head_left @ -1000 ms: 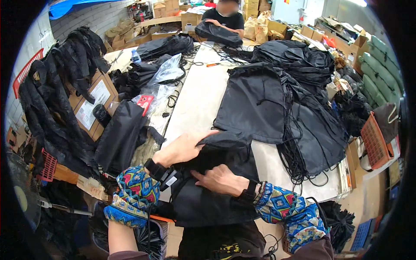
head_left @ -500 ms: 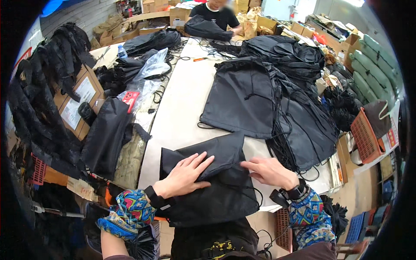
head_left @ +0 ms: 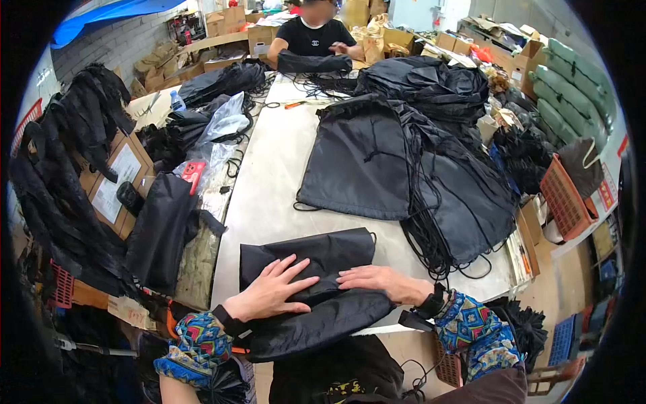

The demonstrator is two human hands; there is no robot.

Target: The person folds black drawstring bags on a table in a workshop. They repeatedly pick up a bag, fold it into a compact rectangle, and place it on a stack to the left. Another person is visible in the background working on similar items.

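Note:
A black drawstring bag (head_left: 316, 249) lies partly folded at the table's near edge, its lower part bulging toward me. My left hand (head_left: 277, 289) rests flat on its left half, fingers spread. Stretched out over the bag's right half, my right hand (head_left: 382, 283) presses on the fabric, fingertips at the crease near the middle. Neither hand grips anything. Beyond them, another black drawstring bag (head_left: 356, 158) lies flat atop several more, their cords (head_left: 425, 232) hanging in a bundle toward me.
A heap of black bags (head_left: 427, 81) sits far right. Left stand a folded black bag (head_left: 161, 222), a red phone (head_left: 194, 174), clear plastic (head_left: 225, 121) and a bottle (head_left: 177, 101). Across the table a person (head_left: 313, 39) has a black bag (head_left: 313, 64). A red basket (head_left: 566, 198) is at right.
The bag's upper part now lies straighter across the table. Its lower part has been gathered up toward the middle. My right hand has moved left and flattened onto the fabric.

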